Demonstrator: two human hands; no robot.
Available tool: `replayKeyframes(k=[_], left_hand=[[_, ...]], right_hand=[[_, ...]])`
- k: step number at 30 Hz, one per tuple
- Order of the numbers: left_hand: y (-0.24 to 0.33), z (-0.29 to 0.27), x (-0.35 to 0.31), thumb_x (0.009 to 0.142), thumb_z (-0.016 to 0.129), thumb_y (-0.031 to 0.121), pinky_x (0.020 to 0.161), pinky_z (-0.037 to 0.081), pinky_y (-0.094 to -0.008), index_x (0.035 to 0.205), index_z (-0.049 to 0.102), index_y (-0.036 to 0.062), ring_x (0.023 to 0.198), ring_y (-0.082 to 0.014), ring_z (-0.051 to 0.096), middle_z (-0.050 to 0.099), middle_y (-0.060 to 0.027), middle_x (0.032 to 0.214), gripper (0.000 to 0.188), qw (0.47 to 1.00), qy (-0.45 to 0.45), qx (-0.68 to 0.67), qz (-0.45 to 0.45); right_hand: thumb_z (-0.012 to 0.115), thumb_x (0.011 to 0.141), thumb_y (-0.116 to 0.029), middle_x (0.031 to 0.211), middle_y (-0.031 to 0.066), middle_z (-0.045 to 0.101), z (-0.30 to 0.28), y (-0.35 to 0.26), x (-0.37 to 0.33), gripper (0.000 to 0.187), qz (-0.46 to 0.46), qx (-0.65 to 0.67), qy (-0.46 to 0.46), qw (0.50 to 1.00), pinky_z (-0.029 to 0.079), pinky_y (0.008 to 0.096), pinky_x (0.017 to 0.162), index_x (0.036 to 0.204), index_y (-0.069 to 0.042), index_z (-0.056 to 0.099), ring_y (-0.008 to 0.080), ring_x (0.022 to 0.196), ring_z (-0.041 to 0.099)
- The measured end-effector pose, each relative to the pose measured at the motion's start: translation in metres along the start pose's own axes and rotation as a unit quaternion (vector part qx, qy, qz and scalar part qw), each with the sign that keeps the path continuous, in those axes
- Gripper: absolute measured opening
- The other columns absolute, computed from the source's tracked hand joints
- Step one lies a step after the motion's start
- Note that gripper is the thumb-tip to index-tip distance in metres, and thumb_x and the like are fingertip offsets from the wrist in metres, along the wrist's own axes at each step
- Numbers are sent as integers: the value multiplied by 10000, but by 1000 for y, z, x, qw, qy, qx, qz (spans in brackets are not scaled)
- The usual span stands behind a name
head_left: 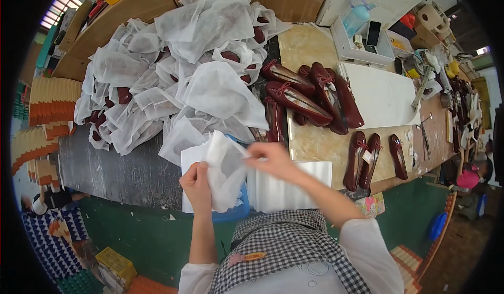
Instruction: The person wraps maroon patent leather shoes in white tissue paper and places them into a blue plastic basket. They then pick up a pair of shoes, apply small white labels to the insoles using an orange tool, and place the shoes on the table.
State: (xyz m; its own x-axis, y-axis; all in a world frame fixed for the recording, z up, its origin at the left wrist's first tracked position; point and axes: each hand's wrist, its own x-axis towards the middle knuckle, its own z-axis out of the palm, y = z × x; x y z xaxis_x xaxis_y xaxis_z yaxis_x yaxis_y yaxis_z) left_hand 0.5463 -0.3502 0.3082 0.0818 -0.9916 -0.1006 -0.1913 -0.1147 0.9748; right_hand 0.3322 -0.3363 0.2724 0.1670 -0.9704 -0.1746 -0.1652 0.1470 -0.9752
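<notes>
A thin white translucent cloth bag [224, 176] hangs upright between my two hands, above a blue tray [242, 210] at the bench's front edge. My left hand [197, 182] is closed with the fingers bunched on the bag's left side. At its upper right edge, my right hand [269, 160] pinches the bag. A stack of white sheets [289, 184] lies under my right forearm. Dark red flat shoes with bows [299, 103] are heaped right of centre, and several more stand in a row [362, 160] closer to me.
A big pile of white bags with dark red shoes inside [173, 73] fills the left and back of the bench. At the back right stands a white box [362, 44] with a bottle and a phone. A white board [378, 97] lies beside the shoes. Stacked orange-edged insoles [55, 101] are far left.
</notes>
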Motion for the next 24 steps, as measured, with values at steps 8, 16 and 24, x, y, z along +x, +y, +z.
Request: replayKeyframes(k=[8,16,24], left_hand=[[9,26,13,796,683,65,474,331,-260,850,672,-25,494,-98,425,539,-57,608,105,972,-82,194,104],[-14,31,29,844,633,140,498,414,-339,831,677,33,531,-262,529,558,-111,649,116,933,-93,307,165],[31,18,-28,750,686,49,496,424,-279,757,681,27,525,-144,557,584,-84,593,24,965,-80,192,159]], right_hand=[[728,690,-153,1117,103,536,-157,109,-25,381,49,-567,171,804,434,385,843,1048,-124,601,295,1032,510],[704,711,-43,950,97,534,-114,-45,-116,254,14,-192,1,981,462,327,807,957,-48,639,245,889,565],[528,927,-149,1027,9,598,19,-29,-8,348,77,418,109,899,460,238,794,1246,-17,485,85,926,551]])
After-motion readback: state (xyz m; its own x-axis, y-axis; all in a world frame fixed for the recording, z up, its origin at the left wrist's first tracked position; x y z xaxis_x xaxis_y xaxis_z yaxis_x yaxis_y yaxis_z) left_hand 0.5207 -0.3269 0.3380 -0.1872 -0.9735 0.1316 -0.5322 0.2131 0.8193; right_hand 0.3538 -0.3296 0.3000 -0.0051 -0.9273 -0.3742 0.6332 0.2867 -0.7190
